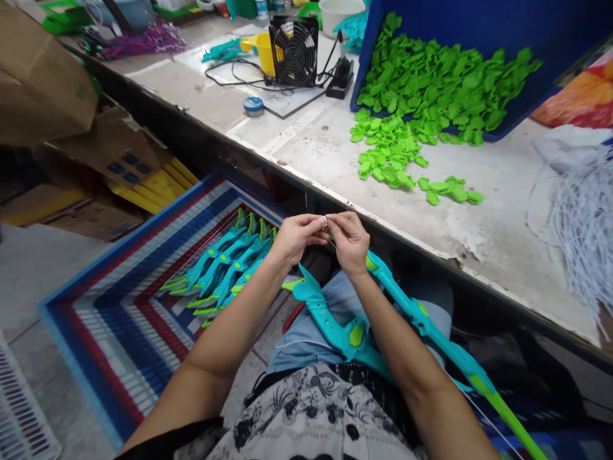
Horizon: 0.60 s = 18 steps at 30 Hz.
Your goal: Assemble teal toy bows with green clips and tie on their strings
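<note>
My left hand (299, 237) and my right hand (350, 241) meet over my lap, both with fingers pinched. Between their fingertips shows a small loop of white string (324, 221). A long teal and green toy bow (431, 329) slants under my right forearm, its upper end hidden behind that hand. Across my thighs lies a broad teal section (330, 319) with a yellow-green patch; I cannot tell whether it belongs to the same bow. Beyond my left forearm, several similar teal and green toy bows (223, 262) lie in a row.
The bows rest on a striped red, white and blue surface (115, 294). A blue bin (364, 70) spills green plastic pieces (440, 83) onto the worktable (306, 140). On it stand a black fan (294, 51), a blue-lidded jar (253, 106) and a bundle of white strings (587, 217). Cardboard boxes (43, 76) stand left.
</note>
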{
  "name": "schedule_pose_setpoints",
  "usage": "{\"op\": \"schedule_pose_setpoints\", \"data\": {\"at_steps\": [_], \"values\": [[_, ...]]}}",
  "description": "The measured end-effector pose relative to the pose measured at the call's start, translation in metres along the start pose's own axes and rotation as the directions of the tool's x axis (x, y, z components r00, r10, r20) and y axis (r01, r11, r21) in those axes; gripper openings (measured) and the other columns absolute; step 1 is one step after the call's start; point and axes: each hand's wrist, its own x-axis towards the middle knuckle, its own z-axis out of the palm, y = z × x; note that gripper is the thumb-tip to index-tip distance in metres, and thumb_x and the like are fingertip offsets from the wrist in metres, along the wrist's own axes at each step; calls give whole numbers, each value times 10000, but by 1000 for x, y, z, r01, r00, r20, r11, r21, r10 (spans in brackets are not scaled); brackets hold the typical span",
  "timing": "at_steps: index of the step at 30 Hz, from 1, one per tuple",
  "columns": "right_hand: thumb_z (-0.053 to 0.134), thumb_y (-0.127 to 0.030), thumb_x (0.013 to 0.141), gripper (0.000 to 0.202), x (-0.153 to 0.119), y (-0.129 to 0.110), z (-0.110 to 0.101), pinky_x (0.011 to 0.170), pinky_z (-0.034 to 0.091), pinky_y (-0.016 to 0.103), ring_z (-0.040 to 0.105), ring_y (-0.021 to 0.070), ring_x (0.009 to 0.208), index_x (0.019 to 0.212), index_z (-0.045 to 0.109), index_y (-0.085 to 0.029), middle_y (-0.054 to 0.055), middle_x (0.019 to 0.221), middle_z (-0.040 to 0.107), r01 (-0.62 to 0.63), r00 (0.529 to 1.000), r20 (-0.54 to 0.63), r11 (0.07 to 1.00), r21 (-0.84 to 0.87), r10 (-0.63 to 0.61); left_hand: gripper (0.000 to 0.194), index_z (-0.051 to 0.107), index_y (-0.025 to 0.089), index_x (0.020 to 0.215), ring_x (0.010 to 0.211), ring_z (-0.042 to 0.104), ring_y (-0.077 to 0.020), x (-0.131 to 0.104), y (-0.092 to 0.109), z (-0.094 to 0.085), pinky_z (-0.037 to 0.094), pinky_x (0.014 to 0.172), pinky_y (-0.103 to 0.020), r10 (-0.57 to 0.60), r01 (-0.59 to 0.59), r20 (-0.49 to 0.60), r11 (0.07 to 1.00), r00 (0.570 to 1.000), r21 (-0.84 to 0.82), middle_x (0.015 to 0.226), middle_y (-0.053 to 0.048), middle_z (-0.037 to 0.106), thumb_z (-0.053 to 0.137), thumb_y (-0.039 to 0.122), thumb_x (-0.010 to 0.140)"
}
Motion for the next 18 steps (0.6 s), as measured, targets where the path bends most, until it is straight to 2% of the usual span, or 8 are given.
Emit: {"op": "schedule_pose_setpoints", "data": {"at_steps": [3, 6, 11, 14, 18], "values": [[592, -223, 842, 148, 2, -2, 0, 697, 501, 274, 587, 121, 766, 907, 723, -244, 6, 803, 576, -2, 1000, 22, 999, -32, 2, 326, 659, 98, 742, 542, 624, -111, 0, 0, 0, 535, 509, -213, -6, 6, 10, 999, 1000, -41, 630, -15, 638, 821, 315, 560], [579, -225, 847, 168, 3, -2, -1, 682, 499, 263, 582, 115, 754, 923, 728, -243, 8, 804, 570, -15, 999, 35, 999, -46, 17, 306, 654, 97, 743, 548, 621, -109, 0, 0, 1, 534, 519, -213, -2, 2, 1, 1000, 1000, -13, 623, -16, 636, 812, 300, 576], [505, -211, 880, 289, 0, -1, -5, 739, 499, 269, 578, 114, 805, 1113, 666, -270, 17, 890, 563, 46, 994, 101, 993, -105, -35, 237, 611, 117, 714, 504, 587, -95, 1, -2, 11, 501, 483, -205, -5, 7, -93, 1000, 996, 21, 594, -2, 615, 759, 272, 614], [536, -255, 875, 223, 0, -3, -9, 766, 505, 289, 589, 136, 841, 1035, 691, -261, 29, 913, 581, 91, 992, 108, 980, -179, -72, 184, 552, 142, 634, 504, 570, -87, 2, 0, 16, 506, 510, -217, 0, -5, -136, 999, 991, -33, 559, 27, 584, 706, 241, 614], [574, -283, 862, 143, 5, -3, -15, 760, 509, 312, 601, 155, 836, 898, 704, -235, 33, 868, 621, 125, 987, 124, 971, -206, -101, 102, 604, 128, 623, 617, 611, -115, 2, 2, 12, 544, 645, -281, -24, 21, -37, 997, 999, -77, 629, -3, 630, 669, 198, 588]]}}
